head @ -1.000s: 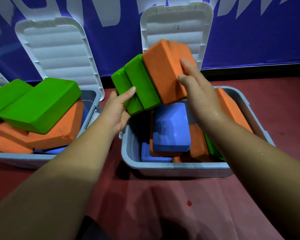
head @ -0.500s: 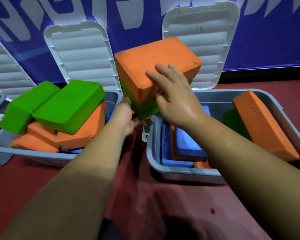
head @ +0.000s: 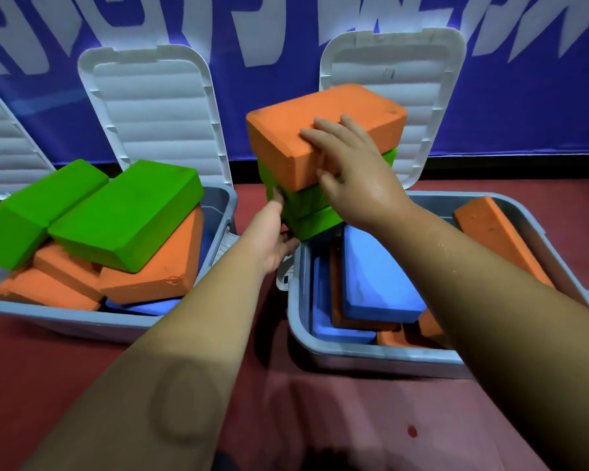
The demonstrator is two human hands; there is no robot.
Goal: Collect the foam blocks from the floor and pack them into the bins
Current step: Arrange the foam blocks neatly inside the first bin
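The right hand point(head: 351, 171) presses with spread fingers on the orange block point(head: 286, 130). The left hand point(head: 272, 232) cups the two green blocks point(head: 306, 215) from below, above the corner of the right bin point(head: 371, 358). If this loose stack tilts, the blocks may slide apart and fall on the floor point(head: 286, 419).

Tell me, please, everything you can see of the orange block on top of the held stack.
The orange block is a rectangular foam brick with rounded corners and a matte, slightly scuffed skin. It lies flat, a little tilted, atop two green blocks, held above the left end of the right bin. The right hand presses its top, thumb on its near side.
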